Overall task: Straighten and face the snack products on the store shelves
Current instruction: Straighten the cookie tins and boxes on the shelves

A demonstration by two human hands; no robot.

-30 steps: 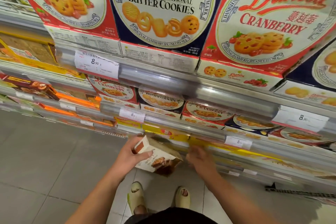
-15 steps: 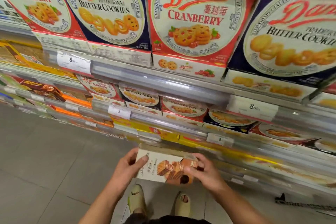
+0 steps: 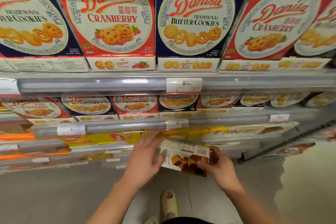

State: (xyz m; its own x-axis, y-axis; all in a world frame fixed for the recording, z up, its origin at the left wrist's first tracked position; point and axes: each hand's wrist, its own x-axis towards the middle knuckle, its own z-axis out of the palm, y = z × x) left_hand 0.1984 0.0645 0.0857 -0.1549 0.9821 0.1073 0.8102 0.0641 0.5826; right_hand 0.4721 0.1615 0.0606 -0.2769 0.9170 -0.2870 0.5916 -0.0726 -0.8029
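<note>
The top shelf [image 3: 163, 75] carries big Danisa boxes side by side, faces forward: blue butter cookie boxes [image 3: 190, 14] alternating with red cranberry boxes [image 3: 112, 14]. A price tag [image 3: 183, 84] sits in its clear front rail. The second shelf [image 3: 127, 123] holds the same two kinds, alternating again, with tags [image 3: 71, 130] on its edge. Below, a lower shelf [image 3: 101, 146] bears yellow packs [image 3: 94, 139] and, at far left, orange ones [image 3: 16, 137], all blurred. The grey floor [image 3: 54, 196] runs under the shelving.

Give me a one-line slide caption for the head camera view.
Right hand grips a small biscuit box below shelves of Danisa cookie boxes, left hand open beside it.
</note>
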